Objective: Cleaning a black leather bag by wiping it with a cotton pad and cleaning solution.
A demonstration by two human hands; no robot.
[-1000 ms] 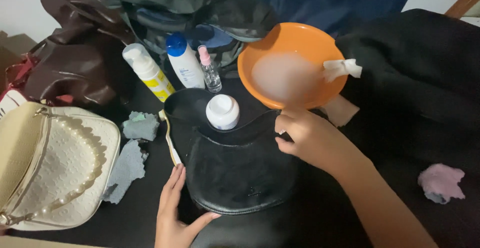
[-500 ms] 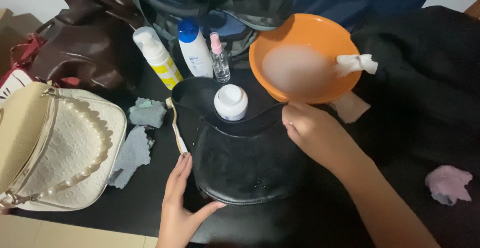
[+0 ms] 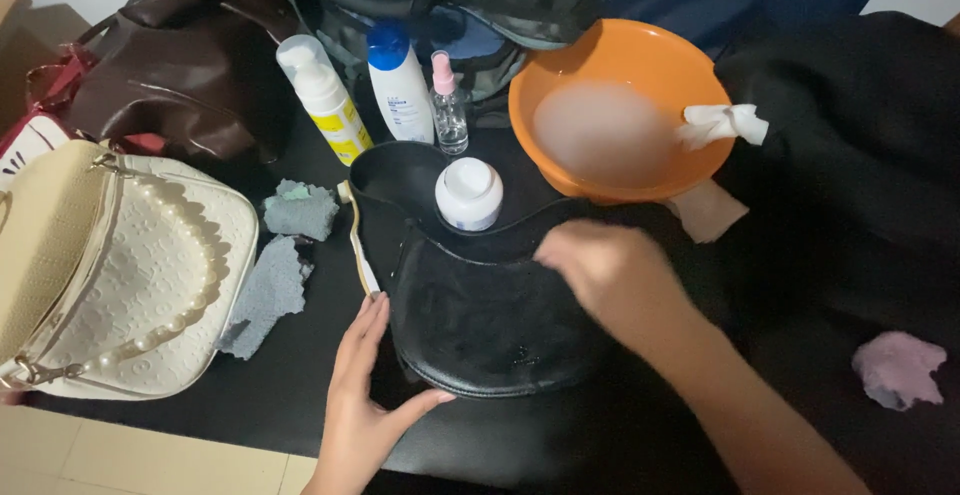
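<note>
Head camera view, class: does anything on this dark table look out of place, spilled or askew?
One oddity: a white round-lidded jar stands on the black leather handbag's strap end, not on the table. A crumpled white tissue hangs over the orange plastic bowl's rim. Grey cloth scraps lie loose. No spill shows.

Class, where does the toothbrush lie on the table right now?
In the head view, the toothbrush lies left of centre, along the left edge of the black handbag, just above the left hand and right of the grey cloths.
</note>
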